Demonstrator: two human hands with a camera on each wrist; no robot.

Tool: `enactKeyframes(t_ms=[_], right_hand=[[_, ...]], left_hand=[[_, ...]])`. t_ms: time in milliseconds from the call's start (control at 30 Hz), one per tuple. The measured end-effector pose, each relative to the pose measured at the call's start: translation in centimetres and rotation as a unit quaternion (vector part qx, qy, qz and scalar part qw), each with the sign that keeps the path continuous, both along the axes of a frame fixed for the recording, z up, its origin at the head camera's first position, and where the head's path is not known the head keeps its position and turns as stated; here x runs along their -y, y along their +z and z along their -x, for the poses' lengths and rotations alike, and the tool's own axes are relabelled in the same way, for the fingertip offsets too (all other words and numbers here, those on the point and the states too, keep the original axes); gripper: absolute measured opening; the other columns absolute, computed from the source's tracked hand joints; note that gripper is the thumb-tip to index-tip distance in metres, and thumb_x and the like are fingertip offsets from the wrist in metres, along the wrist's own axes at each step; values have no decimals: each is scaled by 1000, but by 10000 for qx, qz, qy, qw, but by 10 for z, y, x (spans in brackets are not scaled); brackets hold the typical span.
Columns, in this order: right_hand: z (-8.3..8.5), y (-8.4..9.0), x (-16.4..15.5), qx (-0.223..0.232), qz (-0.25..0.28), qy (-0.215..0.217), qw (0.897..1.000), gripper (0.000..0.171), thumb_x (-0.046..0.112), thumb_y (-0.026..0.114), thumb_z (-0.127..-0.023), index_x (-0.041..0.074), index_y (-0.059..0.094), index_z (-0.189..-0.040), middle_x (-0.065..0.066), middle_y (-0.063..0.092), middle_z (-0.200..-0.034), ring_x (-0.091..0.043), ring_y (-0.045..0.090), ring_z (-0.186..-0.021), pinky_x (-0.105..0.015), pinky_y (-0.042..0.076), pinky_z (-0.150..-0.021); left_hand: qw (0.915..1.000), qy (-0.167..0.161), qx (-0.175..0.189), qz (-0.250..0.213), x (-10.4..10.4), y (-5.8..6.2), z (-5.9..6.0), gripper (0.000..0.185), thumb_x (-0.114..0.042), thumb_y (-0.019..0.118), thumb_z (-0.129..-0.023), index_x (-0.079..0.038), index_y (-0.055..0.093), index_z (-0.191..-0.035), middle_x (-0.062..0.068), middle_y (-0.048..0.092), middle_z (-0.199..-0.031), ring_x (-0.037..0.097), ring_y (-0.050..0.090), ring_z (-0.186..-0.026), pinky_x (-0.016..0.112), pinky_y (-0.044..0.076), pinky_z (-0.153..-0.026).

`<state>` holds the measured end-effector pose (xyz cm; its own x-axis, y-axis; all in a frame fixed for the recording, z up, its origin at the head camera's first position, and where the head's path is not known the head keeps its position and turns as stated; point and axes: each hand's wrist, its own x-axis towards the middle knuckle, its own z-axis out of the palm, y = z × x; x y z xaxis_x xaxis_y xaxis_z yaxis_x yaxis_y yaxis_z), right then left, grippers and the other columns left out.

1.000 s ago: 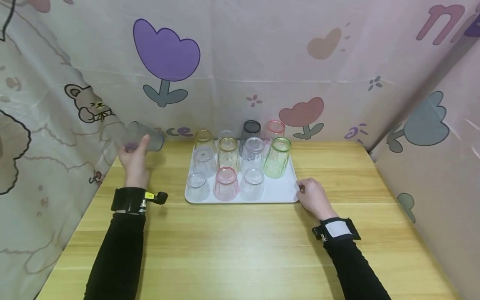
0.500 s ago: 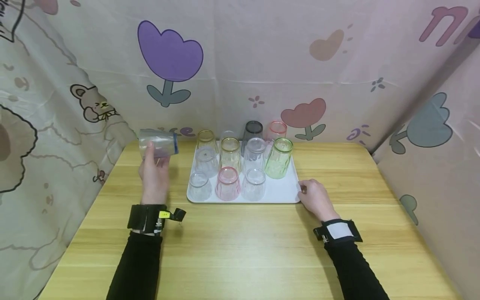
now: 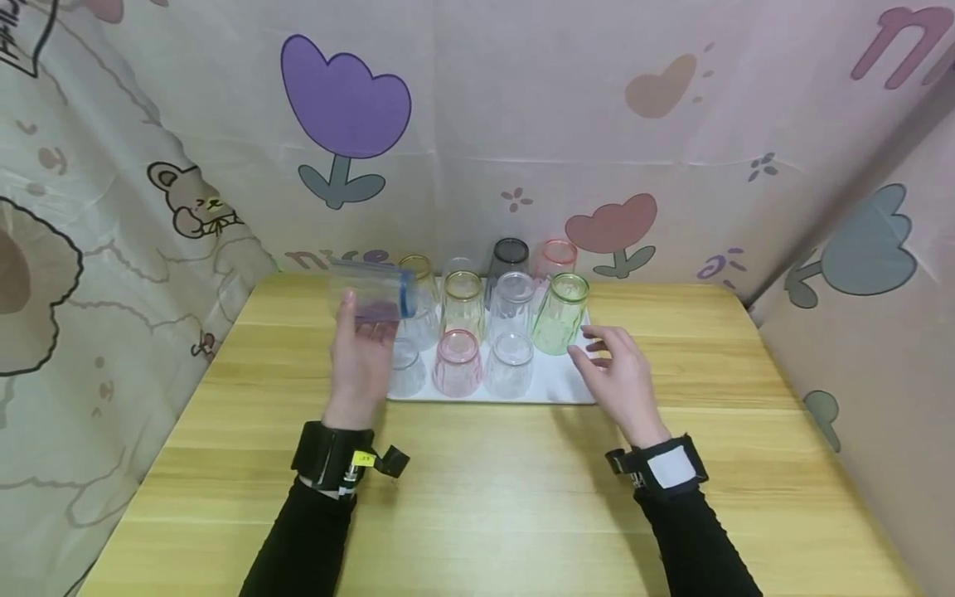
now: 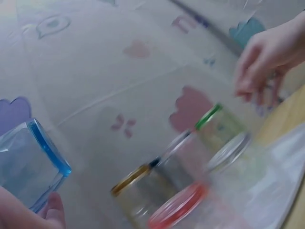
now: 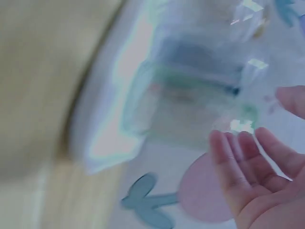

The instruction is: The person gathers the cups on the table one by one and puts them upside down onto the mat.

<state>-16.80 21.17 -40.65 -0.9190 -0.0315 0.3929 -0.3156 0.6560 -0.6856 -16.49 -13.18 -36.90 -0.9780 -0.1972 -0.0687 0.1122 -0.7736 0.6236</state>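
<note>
My left hand grips a clear glass with a blue rim, held on its side above the left edge of the white tray. The same blue-rimmed glass fills the lower left of the left wrist view. My right hand hovers open over the tray's right end, beside the green glass, fingers spread. Several glasses stand on the tray: a pink one, clear ones, a yellow-rimmed one, a dark grey one and a red-rimmed one. The right wrist view is blurred, showing the open palm near the green glass.
The tray lies at the back middle of a wooden table. Printed cloth walls close in the back, left and right sides. Bare tabletop stretches in front of the tray and on both sides of it.
My left hand has carried the blue-rimmed glass rightward from the table's left side to the tray. My right hand has let go of the tray's right edge, lifted and opened.
</note>
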Motion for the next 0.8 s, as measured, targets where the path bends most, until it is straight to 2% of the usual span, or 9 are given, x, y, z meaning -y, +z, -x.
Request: enactKeyframes(t_ms=[133,300,467,667,800], right_hand=[[-8,17,20,-601,630,480,9950,42,9,79,-92,-2,65,-130,-16,65,-124,-29,68,-106,-43,62,-85],[-15,29,44,-1228,978,1151,9809,53,1,83,-86,0,62,-136,-16,63,-130,-30,65,-112,-40,60,-90],[-19,35,64,-1532,945,1585,9708,70,2,87,-82,2,56,-145,-15,59,-140,-30,59,-123,-39,58,-97],[-21,39,83,-1742,917,1883,9622,89,4,92,-76,4,48,-153,-15,51,-152,-28,53,-135,-45,55,-102],[-22,38,91,-1900,930,2014,9564,93,2,94,-72,2,48,-153,-17,48,-154,-30,50,-139,-44,55,-103]], left_hand=[[9996,-262,-23,38,-17,0,-7,54,-51,53,-106,-17,33,-143,4,47,-132,17,50,-120,24,44,-106],[9976,-656,-119,178,-36,1,-19,64,-51,52,-106,-18,26,-154,7,43,-140,20,46,-126,26,42,-109],[9954,-935,-122,193,-53,3,-25,62,-50,51,-106,-15,29,-153,9,45,-138,20,50,-121,26,45,-105],[9923,-1224,-65,188,-70,-2,-32,57,-49,57,-104,-12,37,-143,7,52,-127,16,56,-111,23,51,-98],[9899,-1384,-60,289,-79,-6,-36,53,-50,60,-103,-11,44,-134,5,56,-123,14,60,-106,21,53,-92]])
